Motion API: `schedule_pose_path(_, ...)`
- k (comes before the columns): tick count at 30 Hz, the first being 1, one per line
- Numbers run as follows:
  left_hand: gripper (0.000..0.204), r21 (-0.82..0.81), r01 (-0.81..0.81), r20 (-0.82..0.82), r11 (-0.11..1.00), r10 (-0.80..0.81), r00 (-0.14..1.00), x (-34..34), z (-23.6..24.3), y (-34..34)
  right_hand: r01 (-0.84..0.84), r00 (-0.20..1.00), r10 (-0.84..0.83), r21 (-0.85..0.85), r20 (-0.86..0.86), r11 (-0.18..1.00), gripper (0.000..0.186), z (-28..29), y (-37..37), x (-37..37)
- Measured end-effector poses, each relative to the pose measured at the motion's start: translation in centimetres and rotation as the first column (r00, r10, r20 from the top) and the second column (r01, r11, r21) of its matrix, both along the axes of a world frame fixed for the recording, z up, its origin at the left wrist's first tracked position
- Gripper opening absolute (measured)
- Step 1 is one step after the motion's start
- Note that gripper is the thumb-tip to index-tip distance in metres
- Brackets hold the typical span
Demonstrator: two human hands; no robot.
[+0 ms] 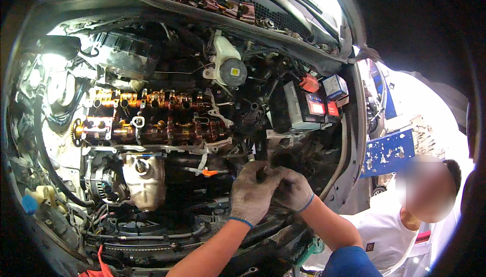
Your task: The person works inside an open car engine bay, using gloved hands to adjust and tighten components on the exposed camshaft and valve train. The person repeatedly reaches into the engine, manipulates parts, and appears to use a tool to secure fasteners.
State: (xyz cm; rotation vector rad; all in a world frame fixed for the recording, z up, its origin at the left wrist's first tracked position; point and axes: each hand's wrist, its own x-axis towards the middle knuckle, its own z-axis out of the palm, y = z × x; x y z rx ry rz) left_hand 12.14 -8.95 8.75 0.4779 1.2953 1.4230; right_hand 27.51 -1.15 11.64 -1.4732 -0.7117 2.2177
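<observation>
Grey work gloves cover both hands. The left hand [251, 192] and right hand [292, 190] press together, both clenched on a dark tool handle [260, 172] whose long axis runs away from them, into the engine bay below the battery [304, 107].

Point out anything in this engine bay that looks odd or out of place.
The engine's top cover is off: the camshafts lie bare and oil-browned. An orange dipstick handle sits tilted below them. Both gloved hands, left hand and right hand, grip something dark, unclear what.
</observation>
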Motion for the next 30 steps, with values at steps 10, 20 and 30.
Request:
schedule_pose_path(10, 0.035, -0.171, 0.130, -0.196, 0.977, -0.163, 0.967, -0.9, 0.8, -0.5, 0.158, 0.987, -0.142, 0.283, -0.075, 0.946, 0.032, 0.4, 4.0, -1.0)
schedule_pose_path(20, 0.024, -0.183, 0.570, -0.864, 0.801, -0.408, 0.296, 1.7, -1.5, -2.0, -0.843, 0.531, -0.070, 0.535, 0.845, 0.064, 0.032, -5.5, 11.4, -13.6)
schedule_pose_path(30, 0.027, -0.238, 0.707, -0.755, 0.666, -0.585, 0.296, 0.9, -0.7, -1.5, -0.975, 0.152, -0.309, 0.091, 0.939, -0.203, 0.026, -12.5, 16.2, -22.8)
